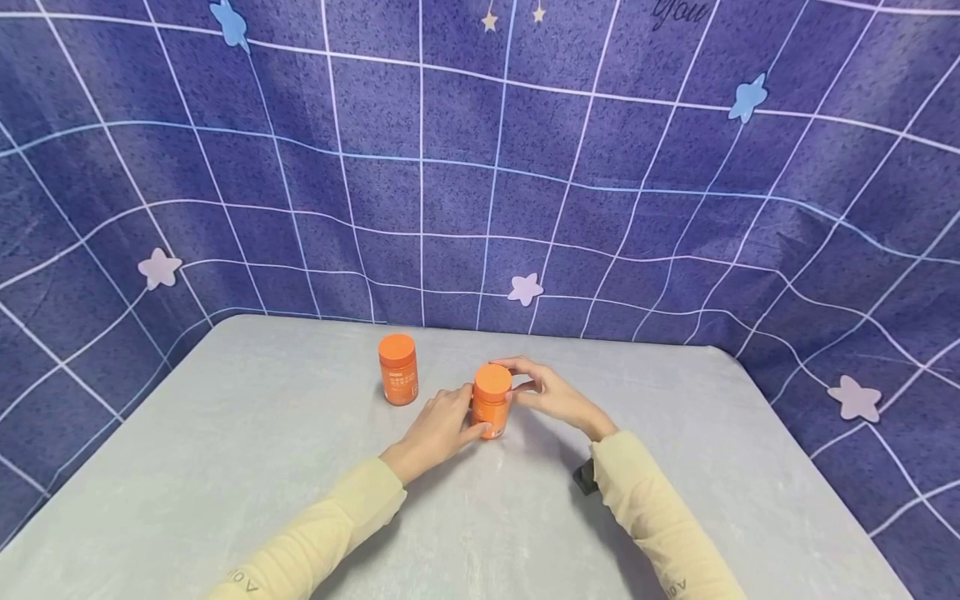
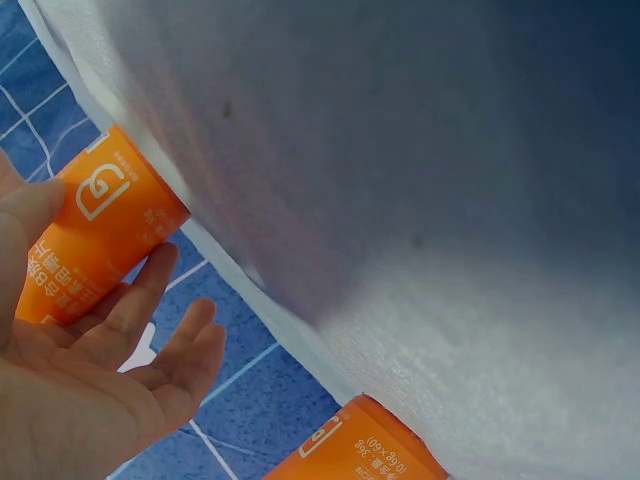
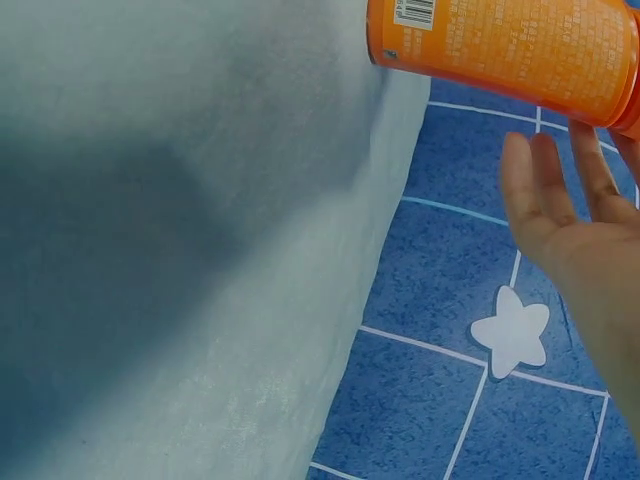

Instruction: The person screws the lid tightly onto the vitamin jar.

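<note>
An orange pill bottle (image 1: 491, 414) with an orange screw cap (image 1: 492, 379) stands upright near the middle of the table. My left hand (image 1: 437, 429) grips its body from the left, thumb in front and fingers around the far side. At the cap, my right hand (image 1: 553, 393) pinches from the right with thumb and index finger. White print covers the bottle's label (image 2: 105, 210) in the left wrist view. The right wrist view catches a barcode (image 3: 414, 12) on it, while the cap is mostly out of frame there. A matching second bottle (image 1: 399, 375) stands to the left, untouched.
The grey-white table (image 1: 225, 467) reaches back to a dark blue curtain (image 1: 450, 200) with a grid of lines and stars. A small black object (image 1: 586, 477) shows beneath the right cuff, apparently at the wrist. Pale yellow sleeves (image 1: 330, 529) cover both forearms.
</note>
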`<state>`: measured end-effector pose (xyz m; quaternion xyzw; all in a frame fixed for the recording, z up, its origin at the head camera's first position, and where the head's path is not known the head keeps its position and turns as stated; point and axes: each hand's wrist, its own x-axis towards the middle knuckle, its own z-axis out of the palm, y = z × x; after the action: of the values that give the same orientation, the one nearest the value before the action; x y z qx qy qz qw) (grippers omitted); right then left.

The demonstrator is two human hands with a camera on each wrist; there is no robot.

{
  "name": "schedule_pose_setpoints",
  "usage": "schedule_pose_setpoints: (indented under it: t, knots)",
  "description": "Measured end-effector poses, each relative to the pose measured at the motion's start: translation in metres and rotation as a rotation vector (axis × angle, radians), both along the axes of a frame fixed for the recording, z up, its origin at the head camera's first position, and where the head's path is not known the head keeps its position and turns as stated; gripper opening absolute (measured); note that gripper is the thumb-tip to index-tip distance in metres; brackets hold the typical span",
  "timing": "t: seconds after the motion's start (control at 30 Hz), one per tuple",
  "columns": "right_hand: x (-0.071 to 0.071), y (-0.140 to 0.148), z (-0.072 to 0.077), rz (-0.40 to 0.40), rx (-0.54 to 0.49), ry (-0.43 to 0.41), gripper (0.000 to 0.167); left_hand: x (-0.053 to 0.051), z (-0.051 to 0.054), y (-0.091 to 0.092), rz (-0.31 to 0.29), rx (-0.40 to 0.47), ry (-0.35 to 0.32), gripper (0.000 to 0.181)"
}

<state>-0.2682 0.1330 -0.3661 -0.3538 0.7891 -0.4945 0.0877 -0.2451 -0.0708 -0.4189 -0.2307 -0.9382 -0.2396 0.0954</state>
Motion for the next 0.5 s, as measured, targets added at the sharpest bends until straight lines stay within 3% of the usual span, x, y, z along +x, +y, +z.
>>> schedule_pose_setpoints:
  t: [0.33, 0.5]
  knots:
    - [0.0020, -0.0022, -0.0044, -0.062, -0.052, -0.001, 0.044, 0.0007, -0.0019, -0.0007, -0.028, 0.015, 0.085, 0.045]
    - [0.0047, -0.0055, -0.0065, -0.142, -0.066, 0.020, 0.042, 0.0012, 0.0000, -0.0001, -0.013, 0.014, 0.032, 0.045]
